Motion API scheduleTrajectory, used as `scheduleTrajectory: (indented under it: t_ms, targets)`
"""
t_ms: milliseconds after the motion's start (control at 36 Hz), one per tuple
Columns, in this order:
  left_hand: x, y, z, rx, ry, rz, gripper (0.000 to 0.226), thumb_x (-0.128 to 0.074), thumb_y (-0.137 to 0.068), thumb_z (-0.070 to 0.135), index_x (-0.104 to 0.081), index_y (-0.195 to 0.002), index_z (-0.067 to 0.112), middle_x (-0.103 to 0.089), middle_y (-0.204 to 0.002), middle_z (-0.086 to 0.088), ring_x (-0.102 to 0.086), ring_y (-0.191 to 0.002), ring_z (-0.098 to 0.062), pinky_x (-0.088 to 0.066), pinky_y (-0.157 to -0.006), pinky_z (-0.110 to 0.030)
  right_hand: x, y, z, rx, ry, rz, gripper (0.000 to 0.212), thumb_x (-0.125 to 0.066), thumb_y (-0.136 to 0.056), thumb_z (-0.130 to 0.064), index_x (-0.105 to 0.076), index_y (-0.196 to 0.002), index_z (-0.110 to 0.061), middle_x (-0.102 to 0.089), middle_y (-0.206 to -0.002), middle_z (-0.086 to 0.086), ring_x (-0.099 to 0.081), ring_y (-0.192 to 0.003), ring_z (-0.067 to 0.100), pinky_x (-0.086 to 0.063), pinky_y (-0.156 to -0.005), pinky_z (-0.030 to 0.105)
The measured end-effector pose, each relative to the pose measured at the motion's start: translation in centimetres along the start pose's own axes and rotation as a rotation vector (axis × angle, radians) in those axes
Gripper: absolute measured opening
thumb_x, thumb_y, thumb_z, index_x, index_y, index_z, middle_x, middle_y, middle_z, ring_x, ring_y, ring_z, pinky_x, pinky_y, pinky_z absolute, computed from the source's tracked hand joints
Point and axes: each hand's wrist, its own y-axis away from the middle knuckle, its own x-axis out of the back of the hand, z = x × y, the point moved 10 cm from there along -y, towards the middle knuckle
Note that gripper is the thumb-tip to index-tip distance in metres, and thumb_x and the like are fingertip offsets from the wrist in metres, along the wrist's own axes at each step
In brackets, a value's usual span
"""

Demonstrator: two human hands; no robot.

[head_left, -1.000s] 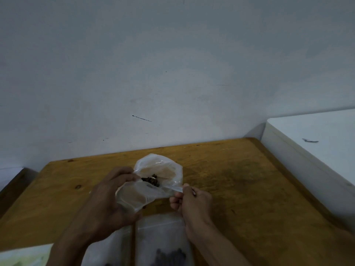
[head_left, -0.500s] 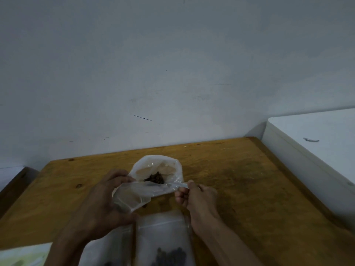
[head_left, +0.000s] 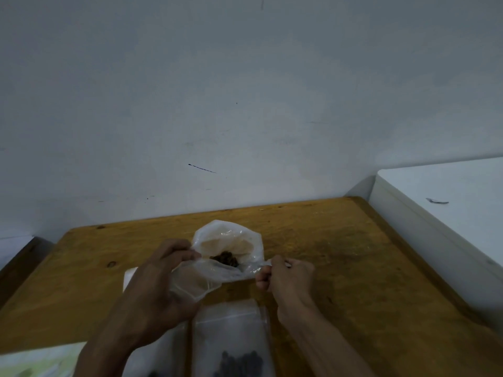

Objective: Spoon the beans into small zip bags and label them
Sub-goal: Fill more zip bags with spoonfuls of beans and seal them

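Both my hands hold one zip bag [head_left: 226, 257] open, left hand [head_left: 160, 281] gripping, right hand [head_left: 285, 273] pinching; beans [head_left: 225, 259] inside; unsealed, unlabelled, I judge; filled bags [head_left: 231, 341] lie nearer.

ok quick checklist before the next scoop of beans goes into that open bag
1. Bag mouth open: ok, the plastic bag gapes upward.
2. Both sides held: ok, left hand grips the left edge, right hand pinches the right edge.
3. Beans settled inside: ok, dark beans sit low in the bag.
4. Spoon ready: not ok, no spoon in view and both hands are busy.
5. Filled bags clear of the work: ok, a zip bag lies flat on the wooden table, nearer the person.
6. Labels at hand: cannot tell.
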Motion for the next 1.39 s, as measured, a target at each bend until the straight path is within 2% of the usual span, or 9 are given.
scheduleTrajectory:
  t_ms: [139, 361, 500, 583, 778, 917, 1167, 1333, 1389]
  targets:
    - [0.0, 0.4, 0.6, -0.028, -0.011, -0.018, 0.067, -0.096, -0.051, 0.029, -0.066, -0.111, 0.032, -0.042, -0.126, 0.034, -0.05, -0.112, 0.013, -0.041, -0.074, -0.001, 0.1, -0.4, 0.4, -0.03, -0.052, 0.033, 0.016, -0.057, -0.099, -0.012, -0.066, -0.085, -0.007, -0.071, -0.061, 0.007, -0.067, -0.05, 0.013, -0.058, -0.055, 0.026]
    - [-0.2, 0.4, -0.1, -0.017, 0.012, -0.022, 0.071, -0.095, -0.046, 0.026, -0.063, -0.109, 0.032, -0.04, -0.127, 0.034, -0.045, -0.112, 0.021, -0.035, -0.08, 0.006, -0.5, -0.6, 1.0, -0.058, -0.084, -0.001, 0.015, -0.056, -0.099, -0.013, -0.066, -0.091, -0.005, -0.073, -0.069, 0.011, -0.07, -0.058, 0.016, -0.059, -0.057, 0.027]
    - [-0.1, 0.3, 0.2, -0.038, 0.003, -0.015, 0.062, -0.077, -0.051, 0.051, -0.062, -0.108, 0.033, -0.043, -0.127, 0.03, -0.046, -0.108, 0.023, -0.039, -0.076, 0.005, -0.8, -0.3, 1.2, -0.038, -0.076, -0.019, 0.02, -0.055, -0.1, -0.016, -0.067, -0.088, -0.006, -0.073, -0.066, 0.009, -0.07, -0.058, 0.015, -0.06, -0.061, 0.029]
    - [-0.3, 0.3, -0.5, -0.019, -0.006, -0.004, 0.064, -0.074, -0.05, 0.055, -0.063, -0.108, 0.033, -0.043, -0.127, 0.031, -0.046, -0.109, 0.023, -0.04, -0.073, 0.003, -0.6, -0.1, 1.1, -0.011, -0.103, -0.006, 0.022, -0.055, -0.101, -0.018, -0.068, -0.087, -0.007, -0.073, -0.067, 0.009, -0.07, -0.06, 0.016, -0.06, -0.06, 0.027]
    - [0.0, -0.1, -1.7, 0.038, -0.028, 0.021, 0.072, -0.084, -0.045, 0.047, -0.066, -0.112, 0.028, -0.041, -0.126, 0.032, -0.048, -0.11, 0.017, -0.039, -0.072, -0.004, -1.1, 0.4, 0.7, -0.003, -0.101, -0.083, 0.022, -0.055, -0.101, -0.018, -0.067, -0.082, -0.013, -0.072, -0.071, 0.009, -0.069, -0.065, 0.017, -0.06, -0.068, 0.032]
    - [0.1, -0.5, -1.7, 0.046, -0.034, 0.019, 0.077, -0.075, -0.043, 0.06, -0.064, -0.113, 0.029, -0.042, -0.125, 0.03, -0.053, -0.105, 0.005, -0.038, -0.075, -0.007, -1.0, 0.5, 0.3, 0.001, -0.104, -0.108, 0.022, -0.055, -0.101, -0.016, -0.067, -0.082, -0.012, -0.071, -0.069, 0.008, -0.068, -0.063, 0.016, -0.059, -0.064, 0.03]
    - [0.2, -0.6, -1.4, 0.051, -0.041, 0.02, 0.075, -0.073, -0.043, 0.061, -0.066, -0.109, 0.027, -0.045, -0.122, 0.026, -0.058, -0.1, -0.004, -0.038, -0.078, -0.008, -0.2, 0.6, -0.4, 0.03, -0.162, -0.084, 0.024, -0.055, -0.101, -0.015, -0.068, -0.085, -0.002, -0.069, -0.057, 0.004, -0.066, -0.055, 0.015, -0.057, -0.054, 0.025]
    - [0.0, -0.6, -1.2, 0.059, -0.031, 0.005, 0.075, -0.075, -0.042, 0.06, -0.065, -0.108, 0.026, -0.046, -0.118, 0.025, -0.051, -0.101, 0.016, -0.037, -0.077, 0.002, 0.2, 0.7, -1.1, 0.057, -0.195, -0.078, 0.023, -0.057, -0.1, -0.015, -0.067, -0.082, -0.004, -0.067, -0.055, 0.004, -0.065, -0.053, 0.015, -0.054, -0.051, 0.025]
    - [-0.2, -0.7, -1.7, 0.083, -0.045, -0.005, 0.078, -0.075, -0.041, 0.059, -0.068, -0.108, 0.021, -0.049, -0.114, 0.02, -0.052, -0.097, 0.013, -0.034, -0.078, 0.004, 0.5, 0.8, -1.6, 0.077, -0.188, -0.078, 0.022, -0.057, -0.1, -0.015, -0.067, -0.083, -0.005, -0.067, -0.057, 0.004, -0.065, -0.053, 0.015, -0.054, -0.051, 0.026]
